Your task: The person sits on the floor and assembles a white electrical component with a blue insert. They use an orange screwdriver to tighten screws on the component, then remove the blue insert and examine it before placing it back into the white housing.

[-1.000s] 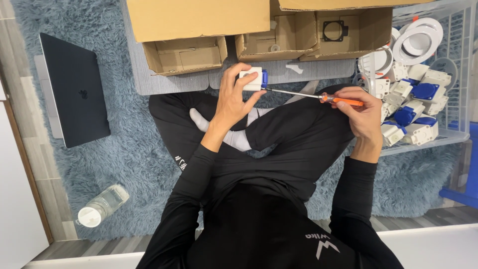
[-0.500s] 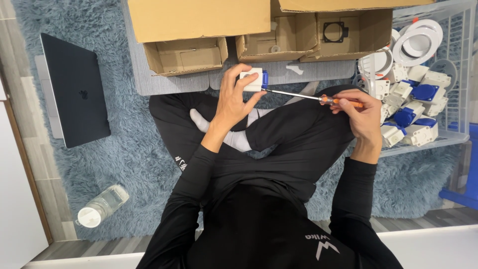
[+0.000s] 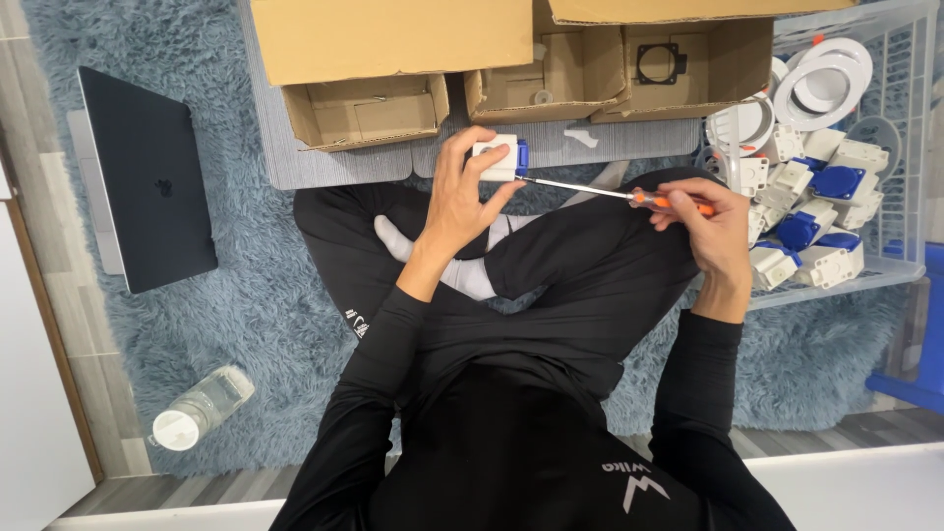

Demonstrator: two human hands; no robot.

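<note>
Floor covering: shaggy blue-grey rug (image 3: 256, 295), with grey wood-look flooring (image 3: 59, 324) along its left edge.
Laptop: dark, closed laptop (image 3: 147, 177), lying flat on the rug at left.
Bottle: clear plastic bottle (image 3: 200, 407) with a white cap, on its side at the rug's lower left.
Cardboard boxes: open box (image 3: 364, 110) and a second open box (image 3: 610, 69) side by side on a grey mat (image 3: 324, 162); a black square frame (image 3: 661, 63) lies in the second box.
Basket: clear plastic basket (image 3: 910, 147) at right, holding white and blue socket housings (image 3: 821, 221) and white round rings (image 3: 821, 84).
</note>
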